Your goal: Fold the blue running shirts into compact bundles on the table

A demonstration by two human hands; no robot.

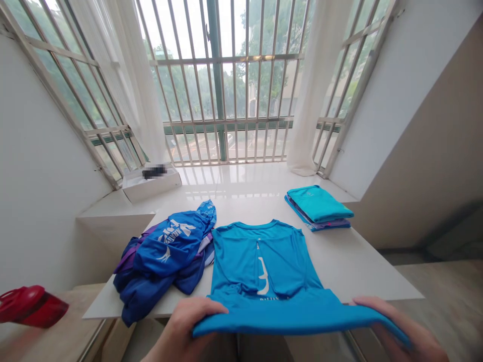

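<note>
A blue T-shirt [241, 256] with white print lies on the white table, its neckline toward the window and its sleeves folded inward. The bottom part is lifted off the near table edge in a taut, doubled band. My left hand [188, 322] grips the left end of that band, thumb on top and fingers underneath. At the right end, my right hand [400, 327] holds the band too, with its fingers partly hidden behind the cloth.
A loose heap of blue and purple shirts [166, 251] lies left of the T-shirt, overhanging the edge. Folded shirts [319, 203] are stacked at the right. A white box [151, 183] sits on the barred window's sill. Something red [33, 306] is at far left.
</note>
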